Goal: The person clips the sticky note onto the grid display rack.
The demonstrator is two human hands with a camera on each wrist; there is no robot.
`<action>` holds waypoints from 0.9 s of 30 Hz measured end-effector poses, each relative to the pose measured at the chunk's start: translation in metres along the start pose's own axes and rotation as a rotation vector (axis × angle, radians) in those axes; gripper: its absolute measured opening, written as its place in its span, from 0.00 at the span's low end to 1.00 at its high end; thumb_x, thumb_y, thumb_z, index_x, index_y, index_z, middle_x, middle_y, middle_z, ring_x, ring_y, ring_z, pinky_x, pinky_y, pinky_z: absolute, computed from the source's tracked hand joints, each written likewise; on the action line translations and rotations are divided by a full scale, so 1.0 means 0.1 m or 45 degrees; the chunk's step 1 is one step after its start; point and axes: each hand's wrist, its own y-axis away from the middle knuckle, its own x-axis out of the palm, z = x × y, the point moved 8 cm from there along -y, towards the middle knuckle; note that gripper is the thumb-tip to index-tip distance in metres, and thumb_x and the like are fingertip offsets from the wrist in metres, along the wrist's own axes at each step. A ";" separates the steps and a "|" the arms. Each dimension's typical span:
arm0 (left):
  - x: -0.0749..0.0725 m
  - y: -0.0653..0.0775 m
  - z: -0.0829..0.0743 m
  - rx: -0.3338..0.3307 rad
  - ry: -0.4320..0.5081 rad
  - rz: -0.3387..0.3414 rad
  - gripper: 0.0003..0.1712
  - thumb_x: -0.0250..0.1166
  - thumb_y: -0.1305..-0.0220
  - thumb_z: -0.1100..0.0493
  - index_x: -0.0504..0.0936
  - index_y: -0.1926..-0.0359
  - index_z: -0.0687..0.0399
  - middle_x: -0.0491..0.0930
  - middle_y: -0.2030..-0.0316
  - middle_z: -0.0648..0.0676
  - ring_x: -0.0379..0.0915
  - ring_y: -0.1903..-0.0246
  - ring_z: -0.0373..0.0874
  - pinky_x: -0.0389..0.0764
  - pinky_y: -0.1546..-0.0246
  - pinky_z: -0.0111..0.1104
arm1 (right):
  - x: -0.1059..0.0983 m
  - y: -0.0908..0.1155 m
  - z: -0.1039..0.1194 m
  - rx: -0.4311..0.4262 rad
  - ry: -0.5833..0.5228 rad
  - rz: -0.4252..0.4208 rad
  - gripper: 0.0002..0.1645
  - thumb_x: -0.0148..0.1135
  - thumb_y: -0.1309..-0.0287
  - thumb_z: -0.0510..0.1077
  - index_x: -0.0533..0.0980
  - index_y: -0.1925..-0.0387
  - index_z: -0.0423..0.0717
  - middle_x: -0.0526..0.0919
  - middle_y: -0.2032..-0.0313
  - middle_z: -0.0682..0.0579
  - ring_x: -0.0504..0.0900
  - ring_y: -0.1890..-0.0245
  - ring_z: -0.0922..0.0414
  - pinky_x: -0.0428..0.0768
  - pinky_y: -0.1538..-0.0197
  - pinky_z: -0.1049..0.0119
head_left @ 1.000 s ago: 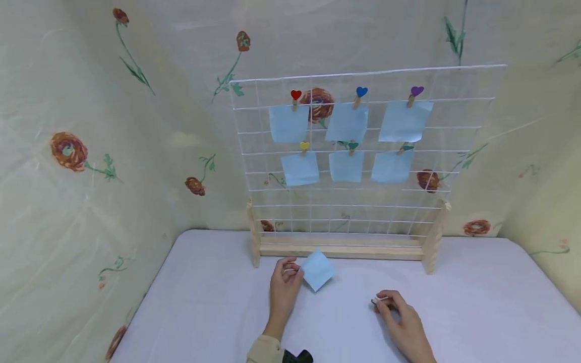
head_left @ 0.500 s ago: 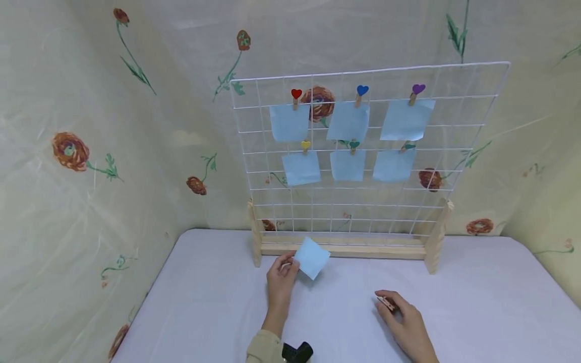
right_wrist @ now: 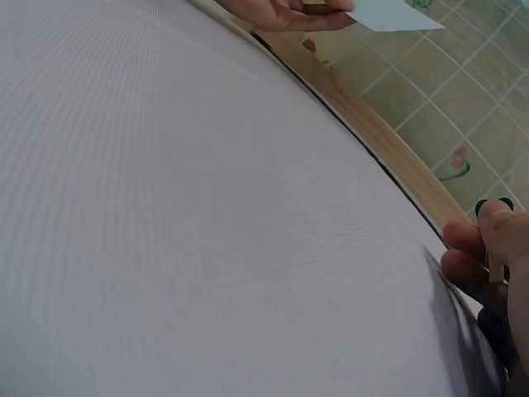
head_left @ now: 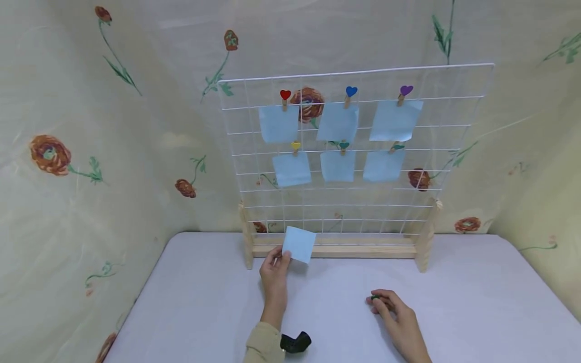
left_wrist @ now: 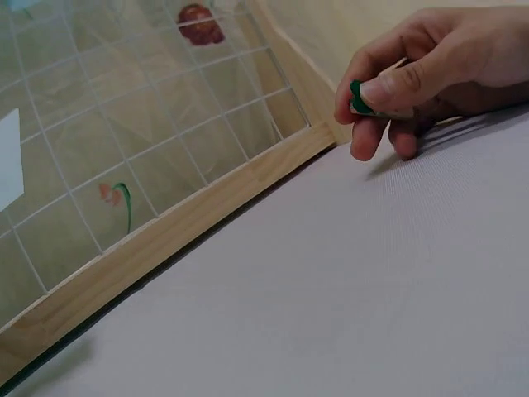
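Between thumb and fingers, my left hand (head_left: 274, 280) pinches a light blue square of paper (head_left: 299, 245) by its lower left corner, raised in front of the rack's wooden base. My right hand (head_left: 401, 325), low over the table to the right, pinches a small wooden clothespin (right_wrist: 496, 271) with a green heart on it. In the left wrist view the green heart (left_wrist: 358, 98) shows between thumb and forefinger. Most of the clothespin is hidden by the fingers. The left wrist view catches only an edge of the paper (left_wrist: 10, 161).
A white wire grid (head_left: 336, 204) stands upright in a wooden base (head_left: 363, 251) at the table's back. Several blue papers (head_left: 279, 124) hang on it in two rows, under heart clothespins such as the red one (head_left: 285, 96). Flowered cloth (head_left: 136, 191) surrounds the white table (head_left: 204, 292).
My left hand has lifted the blue paper up and left, turning it from a diamond stance to nearly square. The right hand stays in place while the clothespin turns in its fingers.
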 end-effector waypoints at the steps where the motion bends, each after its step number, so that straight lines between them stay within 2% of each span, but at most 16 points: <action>1: 0.00 -0.01 0.00 0.006 0.019 -0.012 0.20 0.67 0.42 0.61 0.77 0.49 0.62 0.75 0.51 0.58 0.77 0.52 0.44 0.79 0.49 0.33 | -0.01 0.00 0.01 -0.026 0.013 -0.021 0.11 0.56 0.36 0.49 0.76 0.54 0.52 0.83 0.61 0.62 0.78 0.63 0.73 0.73 0.56 0.83; 4: 0.01 -0.03 -0.02 0.031 0.064 -0.035 0.22 0.68 0.42 0.58 0.76 0.49 0.62 0.75 0.53 0.57 0.77 0.54 0.42 0.80 0.51 0.32 | -0.04 0.00 0.05 -0.102 0.027 -0.086 0.09 0.61 0.40 0.45 0.78 0.57 0.53 0.79 0.62 0.64 0.74 0.63 0.73 0.70 0.56 0.85; 7: 0.02 -0.05 -0.03 0.055 0.072 -0.056 0.23 0.68 0.42 0.55 0.75 0.49 0.61 0.75 0.54 0.55 0.76 0.56 0.41 0.81 0.54 0.29 | -0.03 0.01 0.06 -0.143 -0.003 -0.083 0.10 0.65 0.43 0.43 0.78 0.58 0.53 0.77 0.65 0.63 0.74 0.66 0.71 0.70 0.58 0.84; 10: 0.02 -0.09 -0.05 0.067 0.068 -0.072 0.24 0.67 0.42 0.52 0.75 0.49 0.59 0.75 0.53 0.55 0.75 0.58 0.40 0.81 0.57 0.28 | -0.02 0.00 0.04 -0.100 0.017 -0.059 0.11 0.66 0.45 0.45 0.78 0.59 0.54 0.79 0.67 0.65 0.75 0.67 0.71 0.70 0.58 0.83; 14: 0.04 -0.12 -0.05 0.058 0.072 -0.076 0.23 0.67 0.42 0.51 0.75 0.50 0.57 0.75 0.53 0.54 0.75 0.58 0.40 0.80 0.57 0.29 | -0.02 0.00 0.00 0.021 0.042 -0.041 0.11 0.69 0.48 0.49 0.78 0.62 0.57 0.82 0.68 0.65 0.78 0.67 0.71 0.72 0.58 0.82; 19: 0.11 -0.17 -0.10 0.096 0.144 -0.062 0.19 0.67 0.41 0.55 0.75 0.52 0.58 0.75 0.56 0.52 0.73 0.61 0.38 0.78 0.59 0.29 | -0.04 0.01 -0.02 0.122 -0.003 -0.014 0.12 0.71 0.51 0.51 0.79 0.64 0.56 0.83 0.68 0.62 0.80 0.69 0.70 0.75 0.60 0.79; 27: 0.19 -0.25 -0.14 0.135 0.290 -0.050 0.13 0.65 0.41 0.63 0.75 0.56 0.60 0.74 0.59 0.52 0.74 0.63 0.37 0.80 0.59 0.28 | -0.03 0.00 -0.02 0.099 -0.041 0.005 0.16 0.66 0.46 0.52 0.79 0.55 0.55 0.85 0.64 0.61 0.81 0.65 0.70 0.73 0.57 0.82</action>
